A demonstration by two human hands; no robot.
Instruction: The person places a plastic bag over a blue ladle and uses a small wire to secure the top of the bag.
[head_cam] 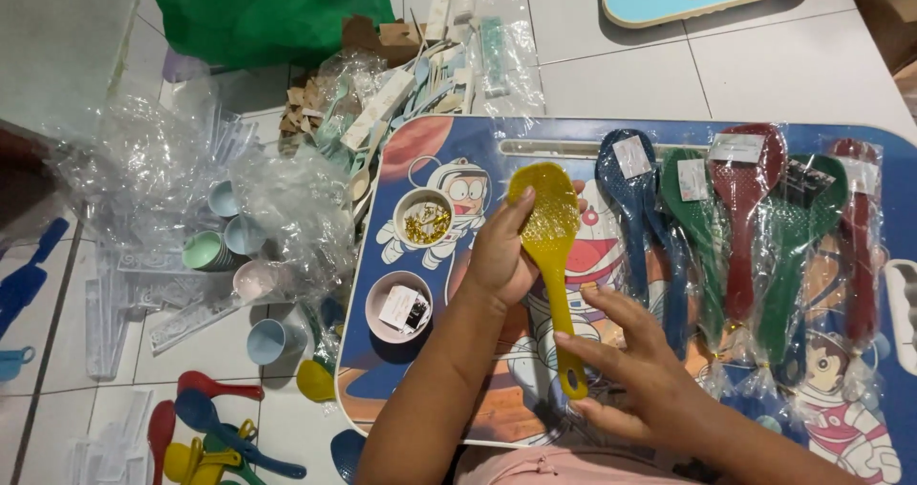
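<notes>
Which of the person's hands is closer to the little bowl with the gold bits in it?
The left hand. It holds the yellow rice spoon by its head, just beside the bowl of gold bits. The right hand is lower down at the spoon's handle, farther from the bowl.

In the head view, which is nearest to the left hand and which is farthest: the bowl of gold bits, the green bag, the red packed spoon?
Measured from the left hand:
1. Bowl of gold bits, just beside it on the tray.
2. Red packed spoon, across the tray on the other side.
3. Green bag, on the floor at the top.
</notes>
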